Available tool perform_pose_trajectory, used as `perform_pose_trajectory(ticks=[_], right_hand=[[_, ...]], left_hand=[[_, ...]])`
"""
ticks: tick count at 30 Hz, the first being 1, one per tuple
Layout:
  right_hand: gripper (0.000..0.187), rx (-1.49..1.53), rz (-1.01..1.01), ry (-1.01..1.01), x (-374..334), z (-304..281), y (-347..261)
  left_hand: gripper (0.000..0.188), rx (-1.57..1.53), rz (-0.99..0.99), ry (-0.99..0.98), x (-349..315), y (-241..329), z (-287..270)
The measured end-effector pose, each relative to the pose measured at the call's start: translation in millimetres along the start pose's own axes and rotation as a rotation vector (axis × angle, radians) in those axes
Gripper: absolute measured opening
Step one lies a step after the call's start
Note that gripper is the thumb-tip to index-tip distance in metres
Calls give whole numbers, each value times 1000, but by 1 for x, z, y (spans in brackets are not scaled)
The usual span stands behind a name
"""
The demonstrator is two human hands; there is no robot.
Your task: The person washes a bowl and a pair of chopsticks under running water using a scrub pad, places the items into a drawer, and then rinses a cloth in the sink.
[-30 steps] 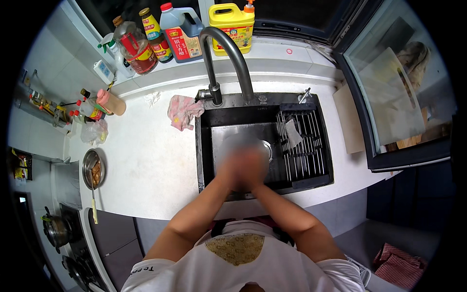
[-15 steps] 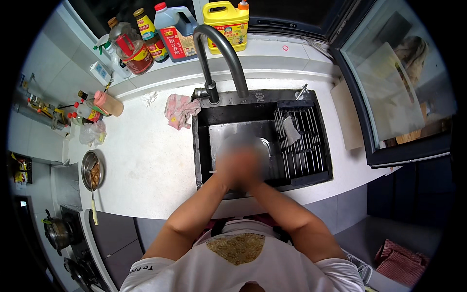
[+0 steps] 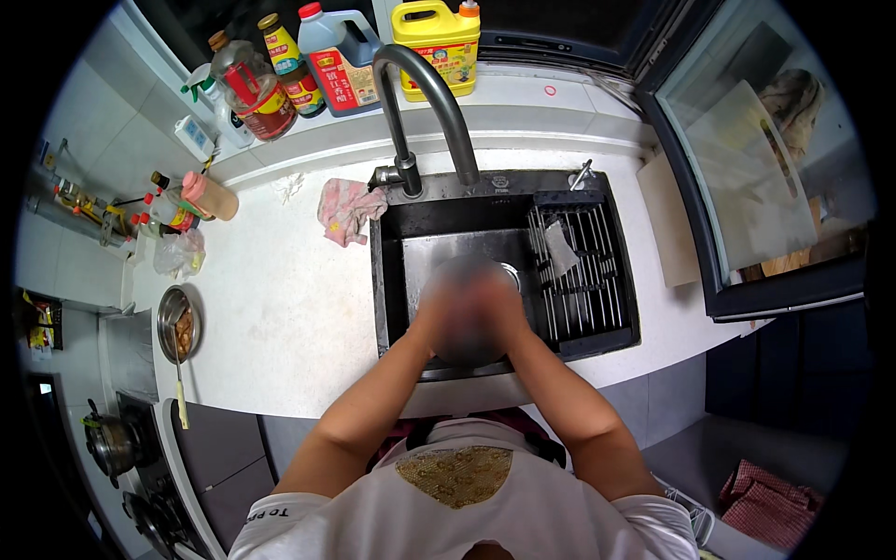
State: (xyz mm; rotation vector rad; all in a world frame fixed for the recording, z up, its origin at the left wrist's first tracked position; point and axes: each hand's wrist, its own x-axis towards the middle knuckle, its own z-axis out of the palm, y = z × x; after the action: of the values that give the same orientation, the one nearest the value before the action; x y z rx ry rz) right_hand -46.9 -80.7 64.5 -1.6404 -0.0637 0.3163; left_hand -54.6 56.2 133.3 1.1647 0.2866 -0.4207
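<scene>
Both hands are over the near part of the black sink [image 3: 381,280], side by side. A round blur covers them, so the fingers cannot be made out. On the left of the blur is my left hand [image 3: 437,315]; my right hand [image 3: 500,308] is on its right, close to the drain [image 3: 511,274]. Whether either holds anything is hidden. Beyond them the dark faucet [image 3: 446,112] arches over the sink, and no stream of water can be made out below its spout. To their right, a roll-up drying rack [image 3: 581,299] lies across the sink with a pale grey cloth strip [image 3: 561,249] on it.
A pink cloth [image 3: 347,211] lies left of the faucet. At the counter's left stands a metal bowl [image 3: 171,317] with food and a long-handled utensil. Bottles and a yellow jug [image 3: 437,47] line the sill. An open window pane [image 3: 737,149] juts in at the right.
My hands, overlapping before, have moved a little apart. My right hand and wrist have shifted to the right. Nothing on the counter has moved.
</scene>
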Motion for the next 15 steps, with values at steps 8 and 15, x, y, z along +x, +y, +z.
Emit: perform_pose_trajectory(ticks=[8, 15], right_hand=[[35, 520, 301, 40, -5, -7, -20], [28, -191, -33, 392, -15, 17, -37]], left_hand=[[17, -213, -191, -98, -15, 21, 7], [35, -472, -402, 32, 9, -10, -28]])
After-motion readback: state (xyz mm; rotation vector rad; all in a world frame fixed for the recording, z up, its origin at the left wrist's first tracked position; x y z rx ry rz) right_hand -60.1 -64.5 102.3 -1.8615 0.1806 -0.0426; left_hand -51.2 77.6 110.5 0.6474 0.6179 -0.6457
